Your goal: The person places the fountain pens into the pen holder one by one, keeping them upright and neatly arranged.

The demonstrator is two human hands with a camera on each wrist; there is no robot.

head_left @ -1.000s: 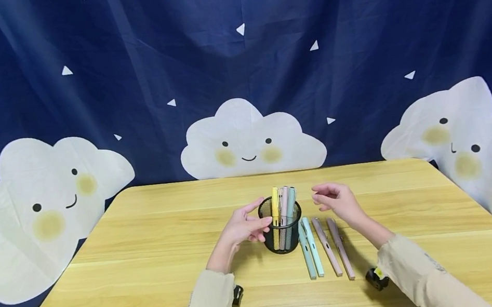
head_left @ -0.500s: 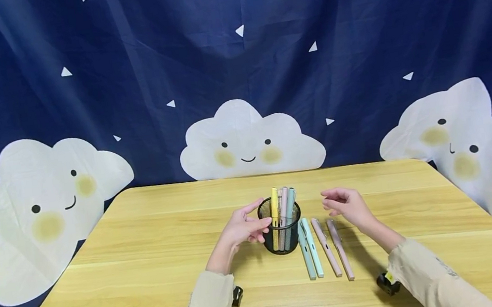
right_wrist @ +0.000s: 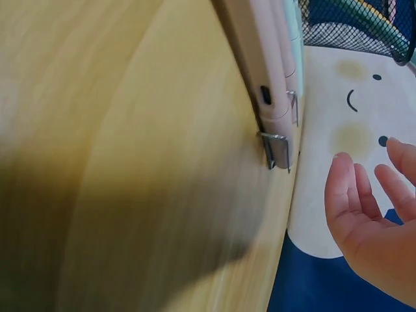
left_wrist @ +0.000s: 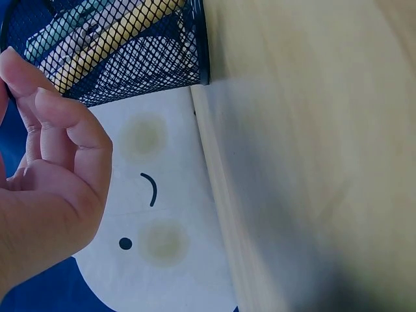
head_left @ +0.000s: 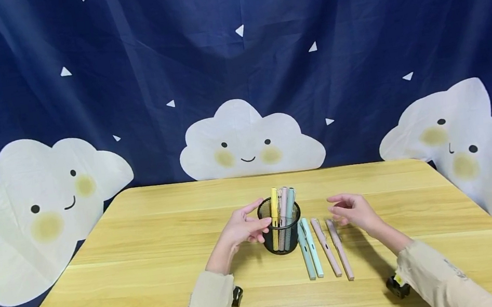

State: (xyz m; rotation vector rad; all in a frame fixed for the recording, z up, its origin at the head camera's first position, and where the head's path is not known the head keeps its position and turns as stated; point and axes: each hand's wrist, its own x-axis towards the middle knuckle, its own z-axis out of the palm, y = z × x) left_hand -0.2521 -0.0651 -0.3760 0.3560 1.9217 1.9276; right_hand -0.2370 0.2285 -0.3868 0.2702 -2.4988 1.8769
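Note:
A black mesh pen holder (head_left: pixel 281 243) stands upright on the table with a yellow pen (head_left: pixel 274 203), a pink pen (head_left: pixel 283 203) and a blue-grey pen (head_left: pixel 290 205) inside. My left hand (head_left: pixel 240 226) grips its rim from the left, thumb in front and index finger at the back. To the holder's right lie a blue-grey pen (head_left: pixel 306 255), a mint pen (head_left: pixel 314 254), a pink pen (head_left: pixel 327 249) and a mauve pen (head_left: pixel 341 255), roughly side by side. My right hand (head_left: pixel 354 211) hovers past their far ends, fingers loosely bent and holding nothing.
The wooden table (head_left: pixel 117 276) stretches to both sides. Behind it hangs a dark blue curtain (head_left: pixel 196 66) with white clouds. A black wrist camera (head_left: pixel 397 287) sits under the right sleeve and another camera (head_left: pixel 237 296) under the left.
My right hand has moved right and slightly towards me, away from the pen holder. The left hand, the holder and the pens stay in place.

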